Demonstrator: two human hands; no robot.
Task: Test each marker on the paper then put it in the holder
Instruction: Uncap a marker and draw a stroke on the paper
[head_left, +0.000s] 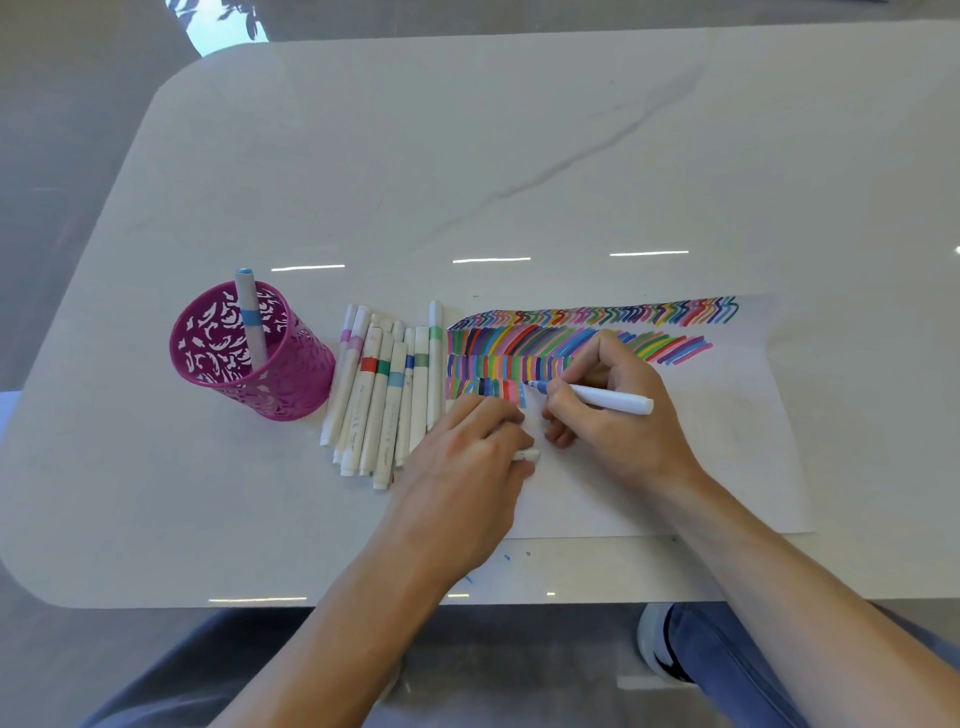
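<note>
My right hand (613, 410) grips a white marker (613, 399) whose blue tip touches the paper (727, 447) at the end of the lowest row of colour strokes. My left hand (467, 447) rests on the paper's left edge with its fingers curled round a white cap (527, 455). Several capped white markers (384, 395) with coloured bands lie side by side just left of the paper. The magenta perforated holder (291, 374) stands further left with one light-blue-banded marker (251, 317) upright in it.
The white marble table (467, 156) has a rounded near edge (260, 605), and a few small blue ink marks sit on it below the paper. Under the table edge I see a knee in blue jeans (727, 665) and a white shoe (655, 644).
</note>
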